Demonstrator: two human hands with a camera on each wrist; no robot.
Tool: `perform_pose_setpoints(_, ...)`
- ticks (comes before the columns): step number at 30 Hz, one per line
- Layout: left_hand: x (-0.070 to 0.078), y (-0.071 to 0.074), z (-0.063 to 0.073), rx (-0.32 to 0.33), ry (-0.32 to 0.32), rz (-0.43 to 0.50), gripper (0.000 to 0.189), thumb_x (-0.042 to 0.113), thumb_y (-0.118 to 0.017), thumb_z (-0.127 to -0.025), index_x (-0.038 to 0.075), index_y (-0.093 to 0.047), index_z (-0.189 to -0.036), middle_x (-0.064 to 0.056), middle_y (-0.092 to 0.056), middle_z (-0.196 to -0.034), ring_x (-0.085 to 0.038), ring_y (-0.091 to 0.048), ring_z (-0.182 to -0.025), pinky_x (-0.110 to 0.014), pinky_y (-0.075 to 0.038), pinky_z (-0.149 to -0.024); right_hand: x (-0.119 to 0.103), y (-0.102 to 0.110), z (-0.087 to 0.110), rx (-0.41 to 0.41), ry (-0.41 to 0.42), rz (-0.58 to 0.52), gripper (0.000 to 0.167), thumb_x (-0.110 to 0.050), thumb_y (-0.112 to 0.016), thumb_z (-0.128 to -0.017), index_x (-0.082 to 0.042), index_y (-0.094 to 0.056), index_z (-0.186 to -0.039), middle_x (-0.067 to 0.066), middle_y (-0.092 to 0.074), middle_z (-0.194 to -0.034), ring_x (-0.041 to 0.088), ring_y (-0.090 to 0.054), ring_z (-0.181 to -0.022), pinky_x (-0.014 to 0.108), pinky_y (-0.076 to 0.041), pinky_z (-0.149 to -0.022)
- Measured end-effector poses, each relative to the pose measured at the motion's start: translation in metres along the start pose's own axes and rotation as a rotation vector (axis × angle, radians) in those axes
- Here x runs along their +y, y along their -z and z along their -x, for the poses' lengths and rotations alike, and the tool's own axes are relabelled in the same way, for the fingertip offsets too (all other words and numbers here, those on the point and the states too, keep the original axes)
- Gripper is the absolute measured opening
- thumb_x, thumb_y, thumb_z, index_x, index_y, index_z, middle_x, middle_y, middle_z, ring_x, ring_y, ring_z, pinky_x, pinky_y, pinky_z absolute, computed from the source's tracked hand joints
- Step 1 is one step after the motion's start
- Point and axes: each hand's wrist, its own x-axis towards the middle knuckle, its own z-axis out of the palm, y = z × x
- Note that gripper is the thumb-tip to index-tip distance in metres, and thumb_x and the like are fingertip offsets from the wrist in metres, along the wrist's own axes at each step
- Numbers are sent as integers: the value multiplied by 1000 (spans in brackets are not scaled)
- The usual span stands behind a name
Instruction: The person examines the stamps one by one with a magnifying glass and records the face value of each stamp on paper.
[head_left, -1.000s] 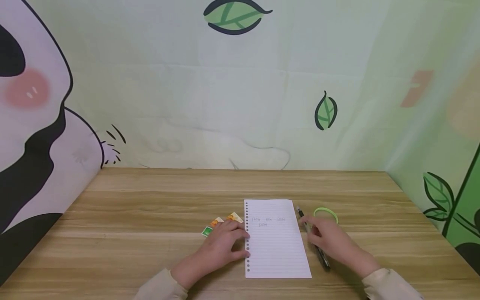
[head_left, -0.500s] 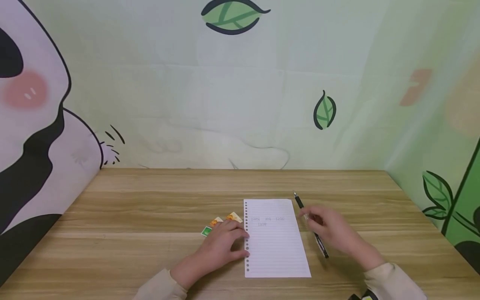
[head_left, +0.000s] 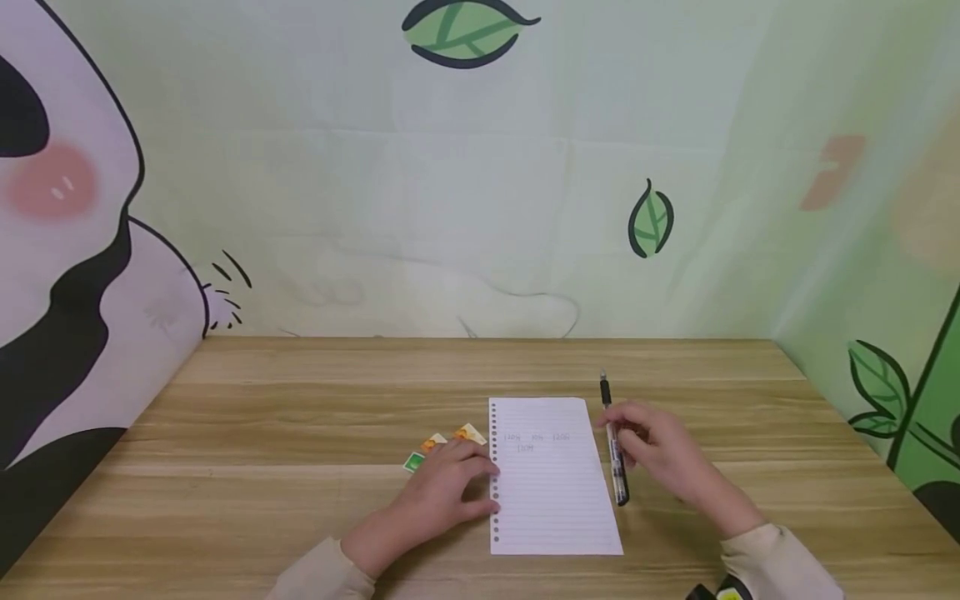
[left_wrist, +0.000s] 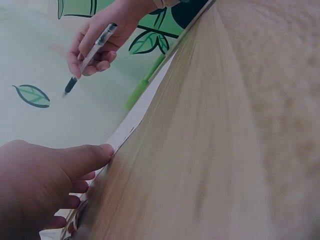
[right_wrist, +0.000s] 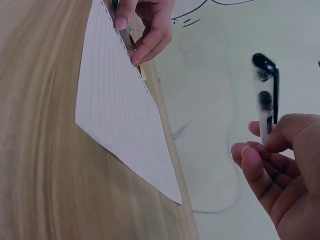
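A loose sheet of lined paper (head_left: 551,508) with punched holes down its left side lies on the table, with a few handwritten characters near its top. My left hand (head_left: 442,483) rests at the holed edge, thumb and fingertips on the margin. Beside the sheet's right edge, my right hand (head_left: 663,450) pinches a clear-barrelled pen (head_left: 617,467) between thumb and fingers, its tip pointing away from me. The left wrist view has this pen (left_wrist: 97,47) raised above the table. Its black clip end (right_wrist: 265,62) shows in the right wrist view.
Small picture cards, a green one (head_left: 413,462) and orange ones (head_left: 470,433), lie partly beneath my left hand. A green handled object (left_wrist: 145,82) lies beyond the paper in the left wrist view. A printed backdrop (head_left: 480,208) rises behind the wooden table (head_left: 300,417).
My right hand has picked up the pen from the table beside the paper; the pen has lifted and turned more upright in the head view. The left hand and paper have stayed put.
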Motion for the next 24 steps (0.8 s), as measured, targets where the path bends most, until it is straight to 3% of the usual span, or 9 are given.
perform_pose_setpoints(4,0,-1,-1,1,-4,-2,36,38,-77,-78,16,-70,-105,1,-64,-112,-18,-56,-110,-39,-43,-103,3,1,1,-12,12,-16,20,5,-57,-89,0,-65,-107,8,-64,-85,5,-56,-64,27,-54,-56)
perform_pose_setpoints(10,1,-1,-1,2,4,-8,36,37,-78,-77,16,-70,-105,0,-64,-112,-19,-56,-110,-40,-44,-101,7,-2,0,30,76,74,22,4,-68,-83,-9,-66,-100,2,-65,-84,1,-55,-76,22,-50,-60)
perform_pose_setpoints(17,1,0,-1,-2,6,-4,36,37,-77,-78,16,-70,-106,0,-64,-112,-19,-56,-110,-40,-44,-101,6,-5,-1,86,11,139,24,-10,-75,-80,-9,-57,-95,-4,-55,-76,2,-49,-68,20,-44,-54)
perform_pose_setpoints(20,1,0,-1,0,6,-7,36,38,-77,-78,16,-70,-106,1,-64,-112,-18,-56,-110,-40,-44,-101,4,-5,0,96,4,115,18,-12,-70,-85,-8,-56,-95,0,-54,-75,3,-47,-63,20,-41,-50)
perform_pose_setpoints(24,2,0,-1,-2,7,-5,36,38,-77,-78,16,-70,-106,1,-64,-112,-18,-56,-110,-40,-44,-101,4,-5,2,94,-8,4,5,-14,-54,-98,-9,-55,-100,6,-55,-72,9,-46,-55,22,-42,-46)
